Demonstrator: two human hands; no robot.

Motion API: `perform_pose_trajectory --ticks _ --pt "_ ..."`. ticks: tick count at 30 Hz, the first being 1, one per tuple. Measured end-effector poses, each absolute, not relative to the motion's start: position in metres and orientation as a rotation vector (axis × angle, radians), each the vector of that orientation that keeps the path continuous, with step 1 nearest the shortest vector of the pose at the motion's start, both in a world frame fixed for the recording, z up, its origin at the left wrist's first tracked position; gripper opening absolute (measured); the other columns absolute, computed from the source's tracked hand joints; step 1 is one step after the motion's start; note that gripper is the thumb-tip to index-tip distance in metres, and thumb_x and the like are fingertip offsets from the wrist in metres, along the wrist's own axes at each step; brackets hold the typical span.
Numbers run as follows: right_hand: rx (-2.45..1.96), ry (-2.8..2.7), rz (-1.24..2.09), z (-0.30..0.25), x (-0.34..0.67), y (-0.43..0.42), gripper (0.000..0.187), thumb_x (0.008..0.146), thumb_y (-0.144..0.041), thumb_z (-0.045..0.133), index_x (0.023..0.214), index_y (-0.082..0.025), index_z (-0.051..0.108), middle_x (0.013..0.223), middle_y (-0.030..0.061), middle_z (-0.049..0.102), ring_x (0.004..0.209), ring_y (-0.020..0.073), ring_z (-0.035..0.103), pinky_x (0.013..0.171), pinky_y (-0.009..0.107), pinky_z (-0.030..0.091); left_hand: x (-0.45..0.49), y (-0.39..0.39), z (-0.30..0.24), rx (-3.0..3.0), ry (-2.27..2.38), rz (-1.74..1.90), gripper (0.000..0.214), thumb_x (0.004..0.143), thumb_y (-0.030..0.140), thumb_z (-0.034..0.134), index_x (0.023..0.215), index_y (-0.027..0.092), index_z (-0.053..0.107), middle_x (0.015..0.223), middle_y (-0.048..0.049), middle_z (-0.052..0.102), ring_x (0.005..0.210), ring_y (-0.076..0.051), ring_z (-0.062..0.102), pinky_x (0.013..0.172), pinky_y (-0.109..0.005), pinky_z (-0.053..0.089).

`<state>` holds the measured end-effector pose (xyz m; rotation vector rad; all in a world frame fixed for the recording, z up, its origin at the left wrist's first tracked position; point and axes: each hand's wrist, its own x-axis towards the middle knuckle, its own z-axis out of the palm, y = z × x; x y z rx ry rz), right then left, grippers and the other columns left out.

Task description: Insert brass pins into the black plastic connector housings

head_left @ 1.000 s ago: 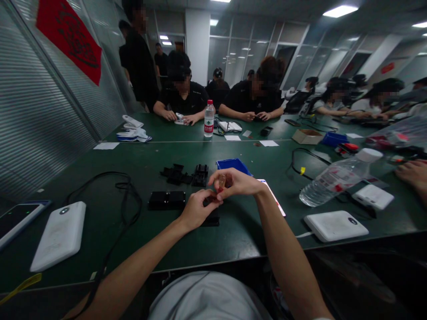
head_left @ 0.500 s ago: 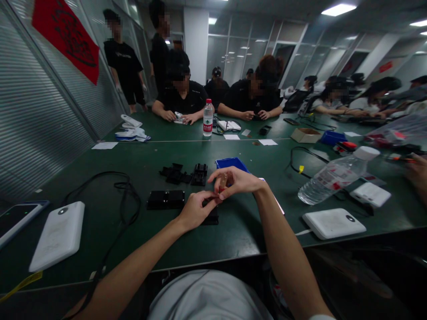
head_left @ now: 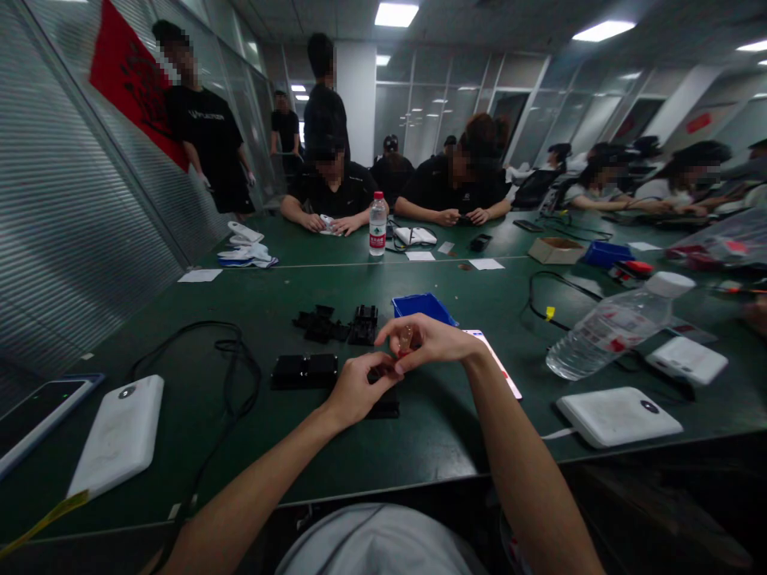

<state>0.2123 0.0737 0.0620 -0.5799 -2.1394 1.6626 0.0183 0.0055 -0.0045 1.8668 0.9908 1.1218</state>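
My right hand (head_left: 428, 343) is closed in a pinch around a small translucent amber piece with a red end (head_left: 407, 339); I cannot make out its kind. Close against it is my left hand (head_left: 358, 389), thumb and fingertips drawn together, and whatever they grip is hidden. A dark flat part (head_left: 385, 407) lies on the table under the hands, mostly covered. To the left of them sits a glossy black two-section piece (head_left: 304, 370). Farther back are a black moulded part (head_left: 363, 324) and a cluster of black pieces (head_left: 319, 323).
A blue tray (head_left: 419, 306) stands behind my right hand, a white-and-red flat item (head_left: 496, 364) beside my forearm. Rightward are a tilted water bottle (head_left: 620, 326) and a white power bank (head_left: 620, 417). Another white power bank (head_left: 118, 435) and a black cable (head_left: 236, 351) lie left. Co-workers sit opposite.
The view has shifted slightly, so the table things appear lower and farther right. Both hands stay together around the small piece. At the back left, a standing person has moved.
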Motion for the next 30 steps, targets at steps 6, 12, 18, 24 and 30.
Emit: perform_pose_trajectory --ticks 6,12,18,24,30 --pt "-0.562 -2.109 1.683 0.0616 0.2140 0.0758 0.056 0.070 -0.019 0.092 0.119 -0.014 0.066 0.080 -0.0018 0.072 0.066 0.0099 0.068 0.057 0.018 0.049 0.0175 0.0029 -0.0048 1.890 0.995 1.115 0.014 0.091 0.028 0.069 0.096 0.017 0.077 0.092 -0.0052 0.080 0.086 -0.021 0.074 0.082 -0.030 0.056" --pt "-0.545 -2.102 1.750 0.0620 0.2182 0.0766 0.058 0.073 -0.018 0.089 0.124 -0.014 0.063 0.082 0.0012 0.077 0.070 0.0143 0.074 0.061 0.022 0.055 0.0151 0.0020 -0.0070 1.932 0.953 1.052 0.026 0.099 0.030 0.058 0.110 0.019 0.080 0.109 -0.0065 0.080 0.104 -0.024 0.074 0.098 -0.035 0.055" --pt "-0.527 -2.146 1.684 0.0616 0.2191 0.0769 0.061 0.076 -0.020 0.088 0.131 -0.014 0.061 0.083 0.0024 0.077 0.066 0.0127 0.073 0.056 0.019 0.051 0.0162 0.0033 -0.0075 1.970 0.996 1.017 0.024 0.099 0.026 0.058 0.100 0.020 0.081 0.100 -0.0055 0.081 0.097 -0.023 0.074 0.092 -0.034 0.056" --pt "-0.519 -2.126 1.709 0.0611 0.2180 0.0765 0.060 0.072 -0.021 0.091 0.126 -0.016 0.064 0.089 -0.0003 0.073 0.070 0.0101 0.070 0.062 0.019 0.053 0.0172 0.0042 -0.0074 1.966 1.041 1.037 0.020 0.097 0.031 0.064 0.102 0.020 0.081 0.097 -0.0056 0.080 0.091 -0.023 0.073 0.086 -0.032 0.056" --pt "-0.583 -2.137 1.680 0.0601 0.2168 0.0762 0.053 0.071 -0.022 0.092 0.117 -0.015 0.067 0.077 -0.0047 0.068 0.064 0.0085 0.065 0.056 0.018 0.048 0.0179 0.0068 -0.0088 1.930 0.991 1.097 0.015 0.095 0.029 0.068 0.096 0.019 0.079 0.093 -0.0038 0.080 0.084 -0.020 0.073 0.077 -0.028 0.054"
